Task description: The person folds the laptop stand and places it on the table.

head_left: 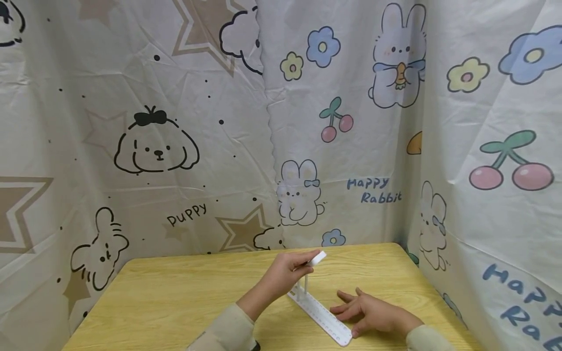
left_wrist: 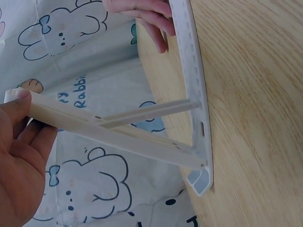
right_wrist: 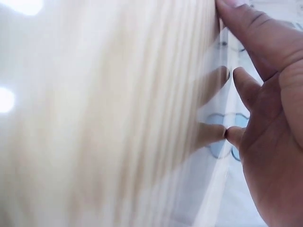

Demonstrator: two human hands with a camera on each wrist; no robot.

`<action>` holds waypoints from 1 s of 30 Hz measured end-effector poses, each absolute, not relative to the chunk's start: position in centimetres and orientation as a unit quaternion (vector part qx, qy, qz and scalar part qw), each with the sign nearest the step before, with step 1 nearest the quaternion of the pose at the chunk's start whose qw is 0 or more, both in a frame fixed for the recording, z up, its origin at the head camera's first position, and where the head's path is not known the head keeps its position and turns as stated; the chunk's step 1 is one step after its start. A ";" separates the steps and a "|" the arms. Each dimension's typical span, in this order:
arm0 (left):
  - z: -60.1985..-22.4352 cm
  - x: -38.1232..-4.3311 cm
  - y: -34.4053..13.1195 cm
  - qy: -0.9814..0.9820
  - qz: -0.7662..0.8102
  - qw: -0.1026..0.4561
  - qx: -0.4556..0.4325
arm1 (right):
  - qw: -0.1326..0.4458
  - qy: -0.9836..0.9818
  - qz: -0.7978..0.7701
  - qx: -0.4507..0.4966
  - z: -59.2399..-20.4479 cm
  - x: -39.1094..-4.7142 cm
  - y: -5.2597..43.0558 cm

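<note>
A white folding plastic stand [left_wrist: 118,139] stands on the table, its hinged upper arm raised at a slant. Its long flat base [head_left: 322,317] lies diagonally, with small marks along it, and a thin strut [left_wrist: 151,113] joins arm and base. My left hand [head_left: 285,273] pinches the arm's raised end between thumb and fingers. Low on the table, beside the base's near end, my right hand [head_left: 373,312] has its fingers spread. Its thumb and fingertips are at the base's edge; firm contact cannot be told. In the right wrist view its fingertips [right_wrist: 235,135] touch the tabletop.
The wood-grain table [head_left: 184,302] spreads to the left and behind the stand. Printed curtains [head_left: 237,146] with puppies and rabbits hang behind the table and along both sides.
</note>
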State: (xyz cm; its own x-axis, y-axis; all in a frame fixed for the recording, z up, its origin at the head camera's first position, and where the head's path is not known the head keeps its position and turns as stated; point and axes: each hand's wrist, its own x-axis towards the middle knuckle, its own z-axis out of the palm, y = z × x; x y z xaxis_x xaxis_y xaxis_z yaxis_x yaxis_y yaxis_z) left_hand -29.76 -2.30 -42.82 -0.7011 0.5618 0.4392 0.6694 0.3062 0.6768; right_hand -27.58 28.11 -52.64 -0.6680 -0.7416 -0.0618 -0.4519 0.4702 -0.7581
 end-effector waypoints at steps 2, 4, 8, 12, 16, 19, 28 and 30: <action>-42.8 -29.8 -2.5 -0.808 -0.442 0.069 -0.384 | 0.195 0.837 -0.367 -0.357 -52.6 -27.4 27.7; -42.7 -29.8 -2.8 -0.809 -0.438 0.073 -0.384 | 0.196 0.838 -0.366 -0.354 -52.7 -27.3 27.3; -42.7 -29.8 -3.2 -0.810 -0.441 0.065 -0.381 | 0.200 0.837 -0.377 -0.342 -52.8 -27.1 26.7; -42.6 -29.6 -3.6 -0.808 -0.451 0.048 -0.376 | 0.201 0.833 -0.389 -0.340 -53.1 -26.8 26.2; -42.7 -29.5 -4.0 -0.803 -0.464 0.037 -0.371 | 0.193 0.827 -0.397 -0.347 -53.3 -26.4 25.5; -42.9 -29.5 -4.4 -0.798 -0.477 0.033 -0.368 | 0.190 0.823 -0.408 -0.346 -53.4 -26.0 24.9; -43.3 -29.1 -5.4 -0.782 -0.506 0.043 -0.361 | 0.163 0.842 -0.394 -0.332 -53.3 -24.9 23.0; -43.3 -29.1 -5.6 -0.778 -0.517 0.039 -0.355 | 0.166 0.842 -0.398 -0.325 -53.4 -24.8 22.5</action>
